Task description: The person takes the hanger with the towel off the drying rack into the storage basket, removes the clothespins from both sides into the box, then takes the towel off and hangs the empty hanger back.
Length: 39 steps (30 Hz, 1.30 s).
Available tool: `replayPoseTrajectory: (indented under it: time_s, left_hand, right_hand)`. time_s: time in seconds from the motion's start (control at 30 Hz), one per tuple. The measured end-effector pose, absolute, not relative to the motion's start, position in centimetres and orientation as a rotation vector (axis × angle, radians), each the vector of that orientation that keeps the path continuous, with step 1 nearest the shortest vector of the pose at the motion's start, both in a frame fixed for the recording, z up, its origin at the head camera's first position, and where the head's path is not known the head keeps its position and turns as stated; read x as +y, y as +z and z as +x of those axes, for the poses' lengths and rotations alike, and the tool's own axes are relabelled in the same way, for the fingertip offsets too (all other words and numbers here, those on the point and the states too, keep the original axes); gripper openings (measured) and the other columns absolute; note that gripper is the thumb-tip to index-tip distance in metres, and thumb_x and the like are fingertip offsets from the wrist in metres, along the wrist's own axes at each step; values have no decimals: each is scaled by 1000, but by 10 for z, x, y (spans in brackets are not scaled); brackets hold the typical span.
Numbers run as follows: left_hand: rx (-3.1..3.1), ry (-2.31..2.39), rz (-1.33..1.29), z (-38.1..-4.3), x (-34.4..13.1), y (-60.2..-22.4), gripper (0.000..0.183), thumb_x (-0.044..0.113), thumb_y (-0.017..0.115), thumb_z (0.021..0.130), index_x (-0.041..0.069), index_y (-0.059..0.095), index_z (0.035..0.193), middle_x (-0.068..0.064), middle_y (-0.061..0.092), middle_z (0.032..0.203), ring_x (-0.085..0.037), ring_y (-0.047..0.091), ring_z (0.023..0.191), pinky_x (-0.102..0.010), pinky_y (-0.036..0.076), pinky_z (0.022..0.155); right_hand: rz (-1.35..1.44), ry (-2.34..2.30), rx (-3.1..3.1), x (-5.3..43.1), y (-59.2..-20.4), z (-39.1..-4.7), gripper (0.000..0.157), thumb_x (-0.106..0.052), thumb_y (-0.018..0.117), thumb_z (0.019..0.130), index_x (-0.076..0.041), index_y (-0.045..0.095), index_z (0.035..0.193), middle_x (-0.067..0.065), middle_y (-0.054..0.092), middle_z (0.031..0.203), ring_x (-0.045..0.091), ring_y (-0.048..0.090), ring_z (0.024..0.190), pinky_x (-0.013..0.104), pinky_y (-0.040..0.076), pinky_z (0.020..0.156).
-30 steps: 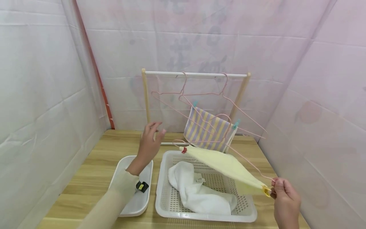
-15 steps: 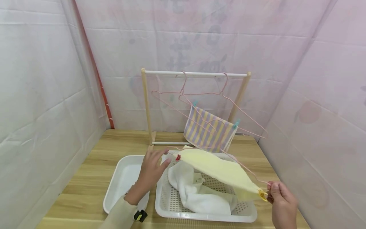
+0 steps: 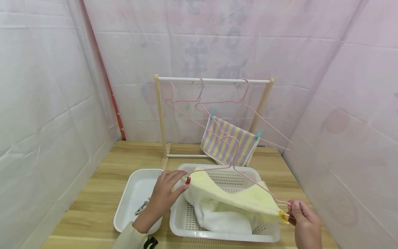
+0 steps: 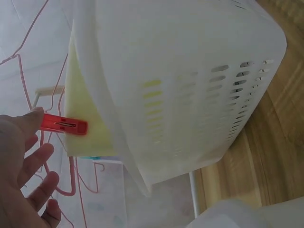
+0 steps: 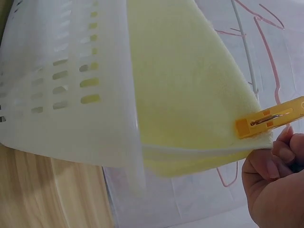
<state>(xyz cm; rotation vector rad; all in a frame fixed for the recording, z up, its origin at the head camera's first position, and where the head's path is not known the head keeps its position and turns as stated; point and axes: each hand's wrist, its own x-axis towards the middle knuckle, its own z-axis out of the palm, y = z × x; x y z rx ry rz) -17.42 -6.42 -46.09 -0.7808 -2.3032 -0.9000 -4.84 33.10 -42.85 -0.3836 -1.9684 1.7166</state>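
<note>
A pale yellow towel (image 3: 233, 200) hangs from a pink wire hanger (image 3: 248, 178) over the white basket (image 3: 224, 236). A red clothespin (image 4: 64, 124) fastens its left corner and a yellow clothespin (image 5: 266, 118) its right. My right hand (image 3: 306, 221) pinches the hanger's right end beside the yellow clothespin. At the other end, my left hand (image 3: 168, 192) has its thumb at the red clothespin, the other fingers spread and loosely bent in the left wrist view. The hanger's hook points up. Beneath the towel, a white cloth (image 3: 224, 221) lies in the basket, partly covered.
Behind the basket stands a rack (image 3: 214, 81) with two more pink hangers. A striped towel (image 3: 228, 138) hangs there by teal clothespins (image 3: 258, 135). Left of the basket, a white tray (image 3: 124, 204) holds metallic clips (image 3: 141, 208), partly behind my left arm. Fabric walls enclose the table.
My left hand has come down and right to the red clothespin. The hanger and yellow towel have lowered over the basket, the right hand keeping its hold and shifting slightly down and left.
</note>
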Motion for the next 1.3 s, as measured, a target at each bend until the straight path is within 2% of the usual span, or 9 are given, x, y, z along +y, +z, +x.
replayPoseTrajectory:
  time_s: [0.13, 0.33, 0.47, 0.63, 0.7, 0.77, 1.03, 1.3]
  left_hand:
    - [-2263, -884, -826, -171, -65, -460, 44, 31, 78, 86, 24, 68, 128, 10, 70, 124, -14, 54, 111, -40, 47, 90]
    - [-2171, -833, -933, -170, -66, -460, 41, 28, 78, 86, 18, 71, 125, 7, 73, 117, -16, 59, 108, -36, 47, 91]
    - [-2133, -824, -987, -172, -67, -460, 34, 33, 75, 88, 17, 72, 118, 8, 74, 115, -15, 61, 105, -34, 47, 90]
    - [-2124, -795, -1063, -170, -70, -459, 38, 31, 79, 83, 16, 73, 117, 6, 75, 112, -14, 61, 103, -33, 48, 89]
    - [-2104, -776, -1082, -169, -70, -459, 41, 26, 83, 77, 14, 74, 115, 5, 75, 110, -13, 62, 101, -32, 50, 86]
    - [-2077, -761, -1096, -170, -69, -460, 39, 24, 84, 76, 14, 74, 113, 5, 76, 108, -13, 63, 98, -30, 52, 84]
    - [-2039, -671, -1087, -168, -68, -459, 28, 31, 80, 77, 16, 75, 100, 8, 76, 97, -7, 64, 82, -22, 50, 69]
    - [-1947, -691, -1089, -169, -66, -460, 19, 37, 76, 79, 19, 76, 83, 14, 73, 77, -2, 62, 67, -17, 48, 57]
  right_hand:
    - [-375, 1728, -1989, 332, -431, -46, 29, -18, 51, 105, -12, 67, 83, -9, 59, 75, 6, 54, 66, 18, 45, 60]
    - [-269, 1786, -1959, 335, -436, -44, 27, -18, 50, 105, -12, 66, 84, -6, 56, 75, 9, 50, 64, 21, 41, 57]
    - [-168, 1854, -1897, 336, -439, -44, 26, -15, 50, 105, -12, 67, 86, -4, 56, 75, 8, 52, 64, 20, 43, 57]
    - [-99, 1914, -1865, 340, -442, -44, 26, -12, 49, 105, -13, 68, 87, -5, 57, 76, 7, 55, 64, 19, 46, 57]
    - [-71, 1935, -1864, 342, -442, -44, 27, -11, 48, 105, -15, 69, 88, -6, 58, 77, 6, 55, 65, 19, 45, 58]
    - [-66, 1939, -1883, 343, -441, -44, 28, -11, 48, 106, -17, 69, 89, -7, 58, 78, 6, 55, 66, 19, 46, 58]
    - [-152, 1868, -1982, 343, -439, -45, 26, -16, 50, 106, -16, 68, 86, -6, 55, 74, 7, 53, 65, 20, 44, 57]
    - [-146, 1895, -1996, 342, -443, -46, 29, -14, 48, 106, -12, 65, 82, -4, 51, 70, 8, 47, 59, 23, 38, 52]
